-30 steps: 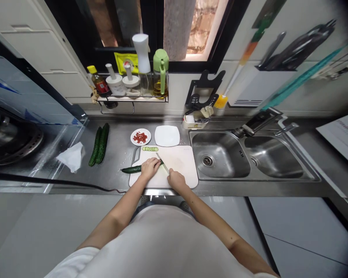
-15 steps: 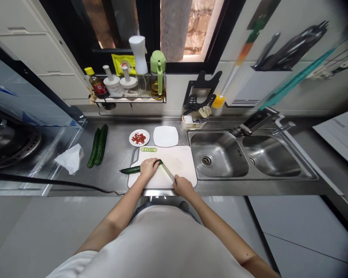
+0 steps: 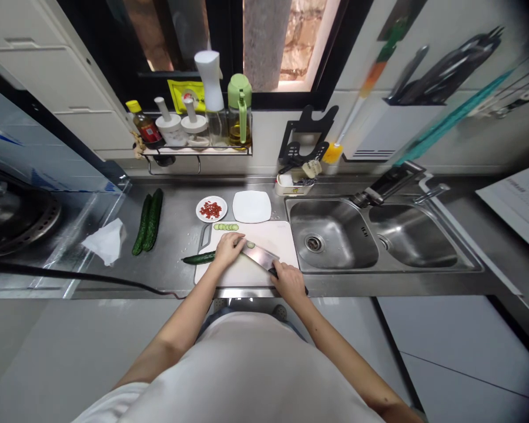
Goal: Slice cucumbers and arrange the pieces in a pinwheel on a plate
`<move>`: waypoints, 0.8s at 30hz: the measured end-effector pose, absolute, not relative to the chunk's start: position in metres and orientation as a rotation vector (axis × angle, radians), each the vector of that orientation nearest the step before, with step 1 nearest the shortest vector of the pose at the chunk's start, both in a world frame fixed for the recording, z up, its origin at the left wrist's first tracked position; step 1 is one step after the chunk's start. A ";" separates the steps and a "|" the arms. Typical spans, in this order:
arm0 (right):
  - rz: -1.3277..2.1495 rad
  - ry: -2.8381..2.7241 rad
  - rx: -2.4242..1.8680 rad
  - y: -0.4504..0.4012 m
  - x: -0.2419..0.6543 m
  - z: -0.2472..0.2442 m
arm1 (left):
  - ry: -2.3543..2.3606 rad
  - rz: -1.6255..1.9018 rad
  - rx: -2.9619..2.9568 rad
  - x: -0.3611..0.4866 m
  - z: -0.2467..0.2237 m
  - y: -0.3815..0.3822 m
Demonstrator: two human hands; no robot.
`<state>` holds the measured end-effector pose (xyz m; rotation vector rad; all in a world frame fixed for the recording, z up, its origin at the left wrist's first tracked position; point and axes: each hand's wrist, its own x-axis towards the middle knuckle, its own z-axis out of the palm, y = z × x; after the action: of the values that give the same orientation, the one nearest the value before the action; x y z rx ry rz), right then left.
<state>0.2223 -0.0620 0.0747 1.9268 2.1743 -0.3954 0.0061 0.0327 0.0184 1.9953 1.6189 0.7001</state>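
My left hand (image 3: pixel 228 249) is closed over a dark green cucumber (image 3: pixel 199 258), whose tail end sticks out to the left past the board's edge. In my right hand (image 3: pixel 290 281) is the black handle of a kitchen knife (image 3: pixel 261 257). Its broad blade lies tilted nearly flat, tip close to my left fingers, with a cucumber slice (image 3: pixel 250 244) on it. Underneath is a white cutting board (image 3: pixel 242 277). A short row of pale green cucumber slices (image 3: pixel 226 227) lies along the board's far edge.
Behind the board stand a small plate of chopped red pieces (image 3: pixel 211 210) and a white square plate (image 3: pixel 251 206). Two whole cucumbers (image 3: pixel 148 222) and a crumpled white cloth (image 3: pixel 104 241) lie to the left. A double sink (image 3: pixel 335 235) adjoins on the right. Bottles fill a rack (image 3: pixel 198 151).
The knife has turned from edge-down to nearly flat, now showing its broad side with a slice on it. My right hand has shifted slightly right; my left hand moved a little up.
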 end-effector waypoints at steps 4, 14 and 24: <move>-0.334 2.243 1.929 -0.064 0.228 0.073 | 1.507 0.615 2.114 0.009 0.026 0.031; -0.344 2.267 1.912 -0.070 0.231 0.074 | 1.481 0.545 2.055 0.009 0.025 0.033; -0.326 2.324 1.901 -0.074 0.238 0.066 | 1.756 0.749 1.713 -0.002 0.011 0.049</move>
<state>0.2380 -0.0741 0.0657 1.9014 2.3240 -0.3260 -0.0020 0.0490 0.0106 1.7134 1.7558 0.7492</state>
